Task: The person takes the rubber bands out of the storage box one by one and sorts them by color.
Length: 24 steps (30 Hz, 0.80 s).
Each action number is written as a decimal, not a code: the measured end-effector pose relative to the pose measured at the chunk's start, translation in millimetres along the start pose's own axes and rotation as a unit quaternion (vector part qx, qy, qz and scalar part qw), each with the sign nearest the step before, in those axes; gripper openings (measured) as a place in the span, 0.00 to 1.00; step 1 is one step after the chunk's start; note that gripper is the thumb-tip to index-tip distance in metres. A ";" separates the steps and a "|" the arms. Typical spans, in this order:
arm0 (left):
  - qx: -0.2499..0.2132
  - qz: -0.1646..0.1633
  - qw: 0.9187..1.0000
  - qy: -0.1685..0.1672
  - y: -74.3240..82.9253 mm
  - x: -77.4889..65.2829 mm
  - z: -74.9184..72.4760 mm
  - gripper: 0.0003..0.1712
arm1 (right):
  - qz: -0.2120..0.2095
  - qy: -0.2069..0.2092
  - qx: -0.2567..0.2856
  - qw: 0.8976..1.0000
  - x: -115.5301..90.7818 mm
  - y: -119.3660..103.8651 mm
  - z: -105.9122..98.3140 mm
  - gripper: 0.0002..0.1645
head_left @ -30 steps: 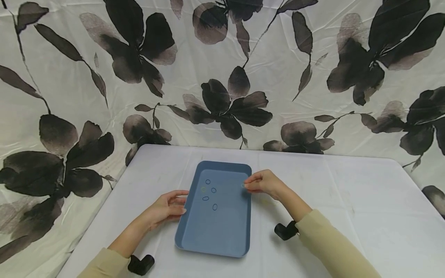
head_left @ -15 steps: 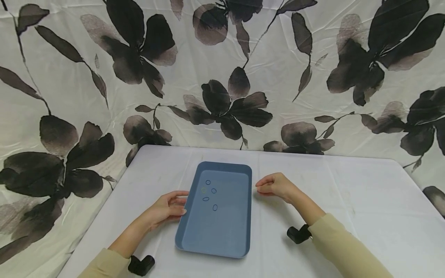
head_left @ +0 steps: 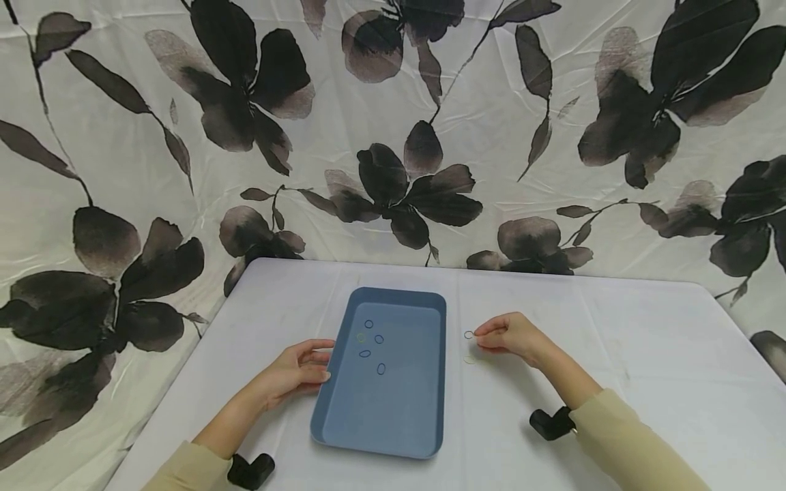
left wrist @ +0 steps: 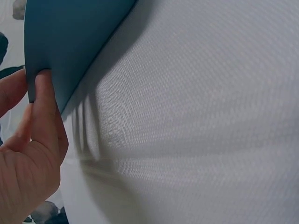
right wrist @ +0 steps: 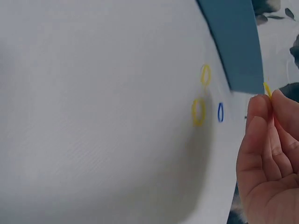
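Observation:
A blue rectangular tray [head_left: 382, 402] lies on the white-covered table. My left hand [head_left: 293, 368] holds the tray's left side; in the left wrist view its thumb [left wrist: 45, 88] lies against the outer wall. Several dark blue rubber bands [head_left: 379, 339] and a yellow one [head_left: 360, 337] lie in the tray's far half. Right of the tray, my right hand [head_left: 512, 337] is low over the table, thumb and fingertips pinching a small yellow rubber band [right wrist: 267, 89]. Near its fingertips on the cloth are a blue band [right wrist: 220, 112] and two yellow bands, the larger-looking yellow band [right wrist: 198, 112] closer to the camera.
The white cloth [head_left: 614, 327] covers the table, and a floral curtain [head_left: 540, 82] hangs behind its far edge. A black wrist device [head_left: 250, 470] shows below the left wrist, and another black device [head_left: 550, 423] below the right.
My right hand has moved from over the tray's right edge rightward and slightly nearer, to above the cloth, uncovering bands there. My left hand stays at the tray's left side.

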<state>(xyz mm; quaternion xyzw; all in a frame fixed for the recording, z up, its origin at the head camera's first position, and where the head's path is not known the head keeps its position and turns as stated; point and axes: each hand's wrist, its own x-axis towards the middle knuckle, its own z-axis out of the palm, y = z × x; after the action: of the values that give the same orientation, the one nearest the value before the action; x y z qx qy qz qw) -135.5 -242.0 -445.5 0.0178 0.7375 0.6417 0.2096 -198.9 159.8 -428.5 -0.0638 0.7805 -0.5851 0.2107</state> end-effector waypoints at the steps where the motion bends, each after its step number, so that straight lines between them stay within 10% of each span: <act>1: 0.000 -0.001 1.000 0.001 -0.1 0.0 -0.1 0.39 | 0.003 0.005 -0.005 1.000 -1.0 2.4 -2.5 0.15; 24: 0.005 -0.001 1.000 0.007 -0.2 -0.2 0.2 0.38 | 0.064 0.055 -0.071 0.994 -19.2 28.1 -17.6 0.09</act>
<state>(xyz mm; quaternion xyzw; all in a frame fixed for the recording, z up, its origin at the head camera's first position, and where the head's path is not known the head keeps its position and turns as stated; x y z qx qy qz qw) -135.1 -241.9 -445.6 0.0134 0.7423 0.6377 0.2051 -184.6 190.6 -446.1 0.0037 0.8330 -0.5160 0.1994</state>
